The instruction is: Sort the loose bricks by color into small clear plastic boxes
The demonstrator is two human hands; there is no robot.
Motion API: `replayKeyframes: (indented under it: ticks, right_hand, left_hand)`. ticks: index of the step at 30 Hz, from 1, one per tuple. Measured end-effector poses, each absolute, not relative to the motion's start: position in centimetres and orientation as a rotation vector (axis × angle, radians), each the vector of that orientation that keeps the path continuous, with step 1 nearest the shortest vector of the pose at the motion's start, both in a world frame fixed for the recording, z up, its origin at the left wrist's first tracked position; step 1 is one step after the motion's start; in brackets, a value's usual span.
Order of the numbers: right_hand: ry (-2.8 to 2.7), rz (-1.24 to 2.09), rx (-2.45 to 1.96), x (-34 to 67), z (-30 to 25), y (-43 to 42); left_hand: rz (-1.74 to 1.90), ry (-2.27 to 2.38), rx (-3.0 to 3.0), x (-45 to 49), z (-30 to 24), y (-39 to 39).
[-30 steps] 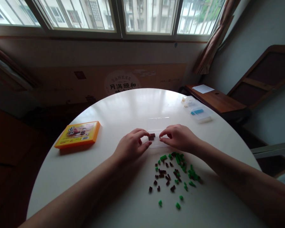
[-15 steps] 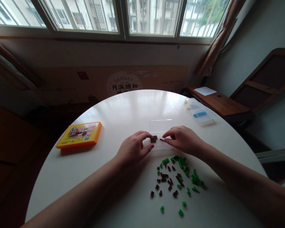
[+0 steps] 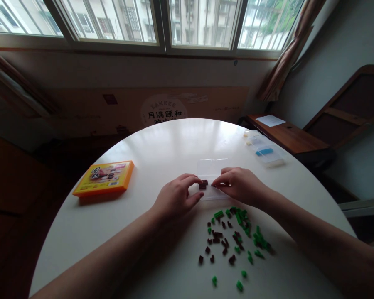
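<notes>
A clear plastic case [image 3: 212, 167] lies with its lid up in front of me, with dark brown pieces [image 3: 203, 183] set in rows at its left side. My left hand [image 3: 179, 194] rests at that side, fingertips against the brown pieces and thumb apart from the fingers near the front left corner. Above the right part of the case, my right hand [image 3: 241, 185] pinches a small brown piece [image 3: 213, 185], mostly hidden by the fingertips. Nearer to me, loose brown pieces [image 3: 217, 240] and green pieces [image 3: 259, 240] are scattered on the white round table [image 3: 137, 257].
A yellow and orange box [image 3: 104, 177] sits at the table's left. Toward the right edge stand clear cases [image 3: 276, 161], one with a blue piece [image 3: 264, 152] inside. Beyond the table, a wooden desk [image 3: 294, 135] bears a sheet of paper [image 3: 270, 120].
The right hand's thumb and fingers have closed in around the small brown piece, which now shows less. The left hand stays at the brown rows. The whole view has shifted slightly.
</notes>
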State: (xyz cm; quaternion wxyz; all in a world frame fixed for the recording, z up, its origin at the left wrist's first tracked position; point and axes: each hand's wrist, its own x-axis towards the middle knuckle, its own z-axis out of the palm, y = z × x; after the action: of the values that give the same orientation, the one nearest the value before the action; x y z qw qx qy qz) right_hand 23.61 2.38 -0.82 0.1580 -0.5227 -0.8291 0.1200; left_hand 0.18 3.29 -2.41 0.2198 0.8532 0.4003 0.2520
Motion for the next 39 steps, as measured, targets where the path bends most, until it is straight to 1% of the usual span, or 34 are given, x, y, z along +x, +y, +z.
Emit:
replayKeyframes:
  ticks: [12, 39]
  right_hand:
    - [-2.31, 0.229, -1.576, 22.6, -1.4, 2.4]
    - [-2.284, 0.186, -1.621, 21.9, -1.6, 2.3]
  left_hand:
    - [0.681, 1.123, 2.363, 0.2, -2.4, 3.3]
    - [0.686, 1.104, 2.37, 0.3, -2.4, 3.1]
